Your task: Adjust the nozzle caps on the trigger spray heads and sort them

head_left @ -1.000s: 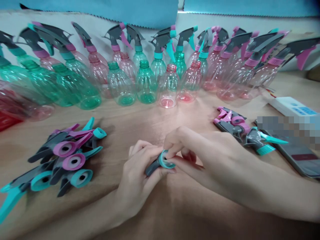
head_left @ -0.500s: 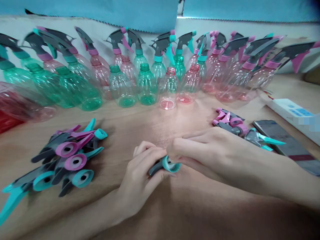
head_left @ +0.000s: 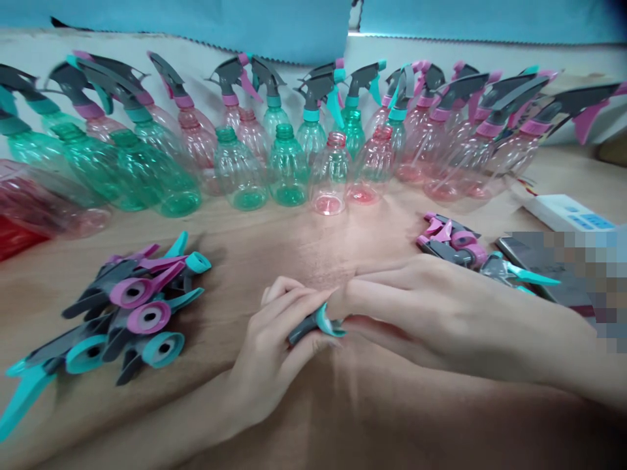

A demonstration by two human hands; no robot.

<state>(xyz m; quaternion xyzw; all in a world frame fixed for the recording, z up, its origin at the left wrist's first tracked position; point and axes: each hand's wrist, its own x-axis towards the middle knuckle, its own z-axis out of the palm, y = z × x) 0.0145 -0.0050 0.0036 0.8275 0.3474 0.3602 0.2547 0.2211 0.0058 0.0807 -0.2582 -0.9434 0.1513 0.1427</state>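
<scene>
Low over the table, my left hand [head_left: 272, 346] is closed around a trigger spray head [head_left: 307, 324] with a dark grey body and a teal collar. The collar's open end faces right, toward my other hand. My right hand [head_left: 416, 307] has its fingers curled together against that collar, covering part of its opening. Whatever its fingertips pinch is hidden. Left of my hands lies a pile of grey spray heads [head_left: 149, 318] with pink or teal collars and triggers. A smaller group of spray heads [head_left: 460, 240] lies beyond my right wrist.
Along the wall stand clear green and pink bottles, some with spray heads fitted and some open-necked, such as a green bottle [head_left: 289, 170]. A dark phone [head_left: 524, 251] and a white box [head_left: 563, 212] lie at the right. Red clear plastic [head_left: 24, 222] sits far left.
My right hand has shifted slightly and its fingers now cover more of the collar's opening. The collar has turned a little, showing less of its inside. My left hand keeps its hold.
</scene>
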